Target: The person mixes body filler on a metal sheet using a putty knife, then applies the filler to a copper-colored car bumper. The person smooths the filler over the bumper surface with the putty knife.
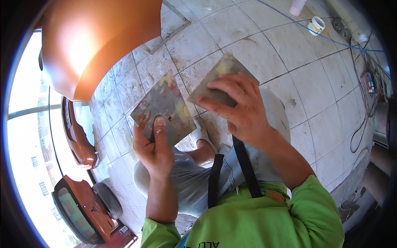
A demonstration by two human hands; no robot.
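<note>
In my left hand (pixel 154 144) is a thin, square grey plate (pixel 167 108) smeared with red, yellow and pale patches. My thumb lies across its upper face, and the fingers go underneath, mostly hidden. A second flat grey square plate (pixel 225 66), with a yellowish smear near its far corner, is in my right hand (pixel 244 107). The right fingers spread over its top face; the thumb is out of sight. Both plates are held above the floor, tilted, with a narrow gap between them.
An orange car panel (pixel 103 37) looms at the upper left. Beyond my left arm are an orange bumper (pixel 76 136), a tailgate (pixel 89 206) and a tyre (pixel 108 200). A white tub (pixel 316 25), blue hose (pixel 289 20) and tangled cables (pixel 368 111) lie right on the tiled floor.
</note>
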